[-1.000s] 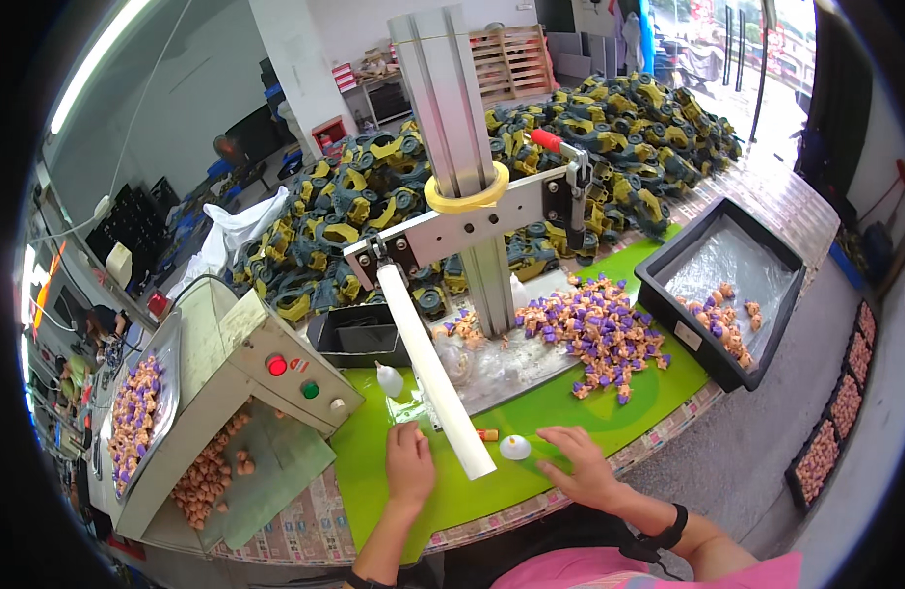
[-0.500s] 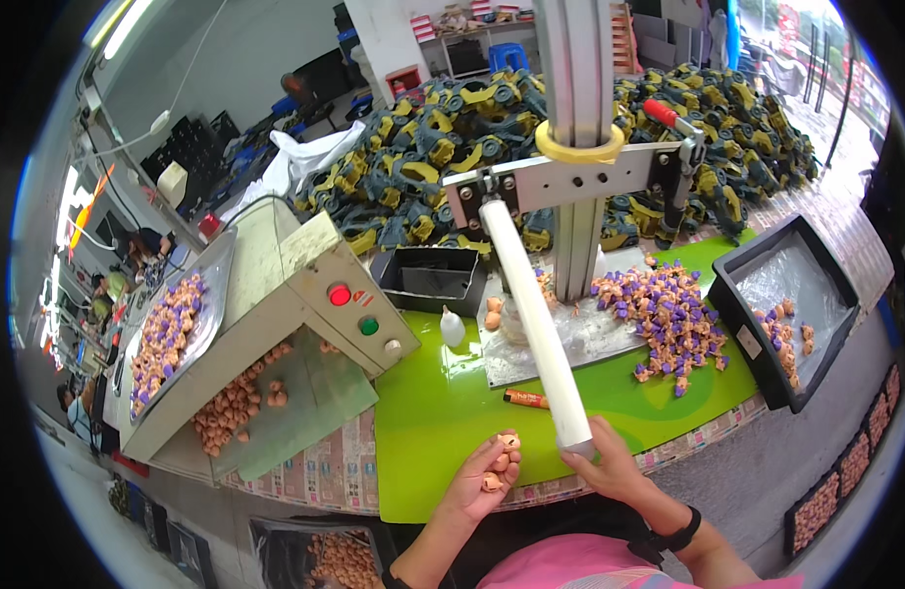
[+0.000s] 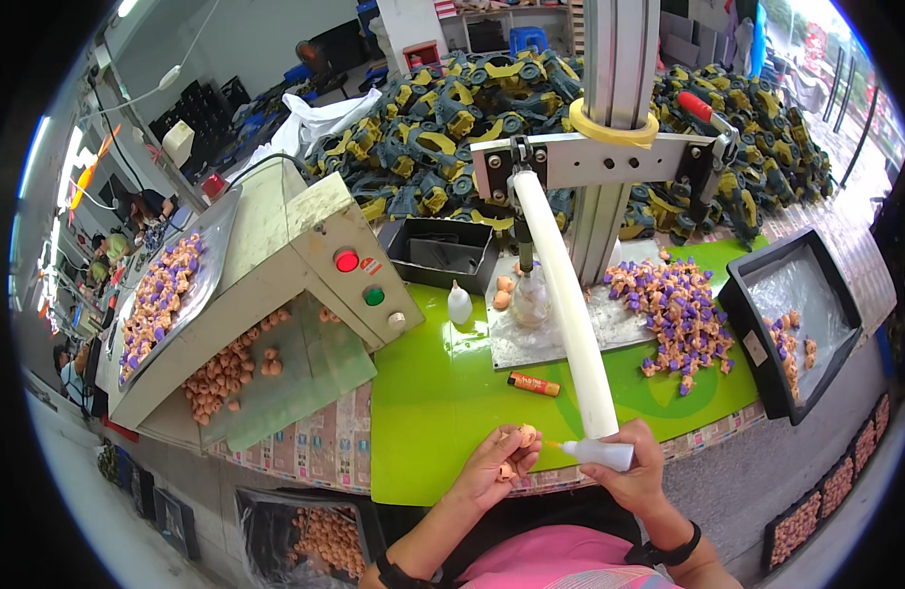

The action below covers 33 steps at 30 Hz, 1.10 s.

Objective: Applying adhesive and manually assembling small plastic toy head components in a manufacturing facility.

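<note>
Bottle [image 3: 610, 455] has swung level since the earlier frame; its nozzle [image 3: 568, 448] now points left, just beside the peach parts [image 3: 528, 435]. Right hand [image 3: 641, 463]: closed around the bottle. Left hand [image 3: 497, 463]: half curled, holding the parts over the near edge of the mat [image 3: 433, 412]. Progress, as judged: held parts show no purple; purple-and-peach pieces [image 3: 678, 319] heaped at right appear further along; plain parts [image 3: 217, 380] at left remain.

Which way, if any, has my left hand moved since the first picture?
Yes: your left hand shifted rightward and toward you, judged against the green mat.
</note>
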Each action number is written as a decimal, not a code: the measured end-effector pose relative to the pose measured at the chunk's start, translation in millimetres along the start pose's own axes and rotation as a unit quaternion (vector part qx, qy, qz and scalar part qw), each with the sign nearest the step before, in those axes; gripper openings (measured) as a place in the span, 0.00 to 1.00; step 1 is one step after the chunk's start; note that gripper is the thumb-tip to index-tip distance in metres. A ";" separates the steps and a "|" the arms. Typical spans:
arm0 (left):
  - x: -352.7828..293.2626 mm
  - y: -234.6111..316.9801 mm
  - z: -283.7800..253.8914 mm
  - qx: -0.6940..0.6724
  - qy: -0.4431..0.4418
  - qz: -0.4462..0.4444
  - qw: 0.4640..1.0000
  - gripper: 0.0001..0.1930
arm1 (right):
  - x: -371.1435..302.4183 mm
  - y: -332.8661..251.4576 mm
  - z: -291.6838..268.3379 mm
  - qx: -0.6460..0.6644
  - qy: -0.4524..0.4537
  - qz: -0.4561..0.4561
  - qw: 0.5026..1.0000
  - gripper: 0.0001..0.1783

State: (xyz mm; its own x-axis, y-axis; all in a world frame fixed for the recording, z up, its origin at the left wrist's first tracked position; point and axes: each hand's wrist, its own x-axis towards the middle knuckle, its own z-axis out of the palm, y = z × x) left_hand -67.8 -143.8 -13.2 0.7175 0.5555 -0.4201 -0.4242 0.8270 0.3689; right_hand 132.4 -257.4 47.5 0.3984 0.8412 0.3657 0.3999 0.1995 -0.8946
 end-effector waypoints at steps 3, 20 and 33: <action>-0.5 1.0 8.7 0.000 0.007 0.004 1.000 0.14 | -0.1 -0.3 1.9 -0.004 0.011 0.005 1.000 0.23; -3.0 1.5 10.1 0.059 0.005 -0.021 0.998 0.13 | 1.4 3.0 10.7 -0.036 0.013 0.001 0.999 0.23; -4.3 0.6 9.8 0.059 0.001 -0.023 0.998 0.13 | -1.1 7.9 9.4 -0.045 0.013 -0.003 0.999 0.24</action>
State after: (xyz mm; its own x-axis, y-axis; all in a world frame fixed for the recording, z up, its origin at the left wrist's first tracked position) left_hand -65.7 -146.5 -3.0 0.7333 0.5181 -0.4403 -0.3237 0.8355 0.4441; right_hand 127.4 -252.0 37.6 0.4161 0.8264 0.3794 0.4753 0.1581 -0.8655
